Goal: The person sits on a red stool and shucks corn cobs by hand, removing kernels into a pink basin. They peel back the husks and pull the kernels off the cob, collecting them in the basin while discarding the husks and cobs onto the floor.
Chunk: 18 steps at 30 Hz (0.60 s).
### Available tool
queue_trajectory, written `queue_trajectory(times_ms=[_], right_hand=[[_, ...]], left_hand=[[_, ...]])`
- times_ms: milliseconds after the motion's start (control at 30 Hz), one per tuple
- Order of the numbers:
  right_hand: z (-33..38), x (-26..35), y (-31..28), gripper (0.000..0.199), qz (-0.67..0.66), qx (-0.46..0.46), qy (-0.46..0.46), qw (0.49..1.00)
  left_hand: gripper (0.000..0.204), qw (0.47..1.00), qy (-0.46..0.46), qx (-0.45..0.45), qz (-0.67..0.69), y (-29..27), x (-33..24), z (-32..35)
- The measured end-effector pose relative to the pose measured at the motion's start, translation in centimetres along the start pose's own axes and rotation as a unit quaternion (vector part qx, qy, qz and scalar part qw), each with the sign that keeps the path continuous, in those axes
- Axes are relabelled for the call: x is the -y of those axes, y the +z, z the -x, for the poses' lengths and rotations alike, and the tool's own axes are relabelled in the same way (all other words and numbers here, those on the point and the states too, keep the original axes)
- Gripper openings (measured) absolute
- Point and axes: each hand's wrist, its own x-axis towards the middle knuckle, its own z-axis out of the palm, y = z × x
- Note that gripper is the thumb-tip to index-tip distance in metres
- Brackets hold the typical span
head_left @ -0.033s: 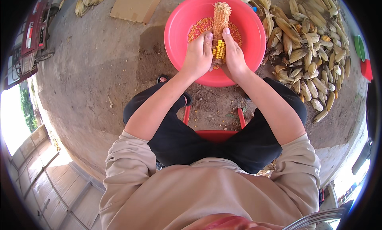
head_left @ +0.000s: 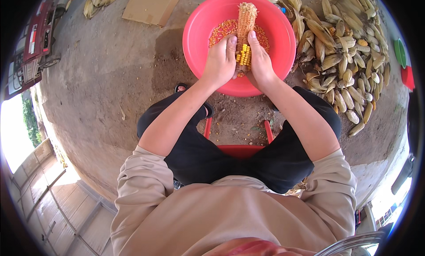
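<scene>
Dusty grey-brown concrete floor (head_left: pixel 102 79) stretched around the seated person, with a flat brown cardboard box (head_left: pixel 152 7) lying at the far left and a broad heap of pale, dry-husked corn ears (head_left: pixel 349 57) spread on the right. Between them stood a round pinkish-red plastic basin (head_left: pixel 195 48), its bottom scattered with loose orange-yellow corn kernels (head_left: pixel 221 31). Over the basin was a long, tan, mostly stripped corn cob (head_left: pixel 246 18), its bare far end pointing away from the person. Both hands held its nearer half: the left hand (head_left: pixel 220 60) closed around it from the left, the right hand (head_left: pixel 261 63) from the right. Both thumbs lay along it, and between the hands showed a patch of bright yellow kernels (head_left: pixel 244 55), attached in rows.
</scene>
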Motion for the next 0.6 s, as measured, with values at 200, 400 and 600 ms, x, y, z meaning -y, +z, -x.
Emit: queue_trajectory(times_ms=[200, 400, 600], right_hand=[[-0.5, -0.3, 0.9, 0.056, -0.077, -0.064, -0.003, 0.995], [-1.2, -1.4, -0.9, 0.050, -0.037, -0.087, 0.011, 0.995], [-1.2, -1.3, -0.7, 0.048, -0.073, -0.114, 0.034, 0.990]], left_hand=[[0.043, 0.993, 0.113, -0.029, 0.027, 0.3, 2.2, -0.9], [0.029, 0.972, 0.143, -0.084, -0.169, 1.0, 1.6, -0.2], [0.027, 0.975, 0.120, -0.076, -0.169, 1.1, 3.3, -0.8]])
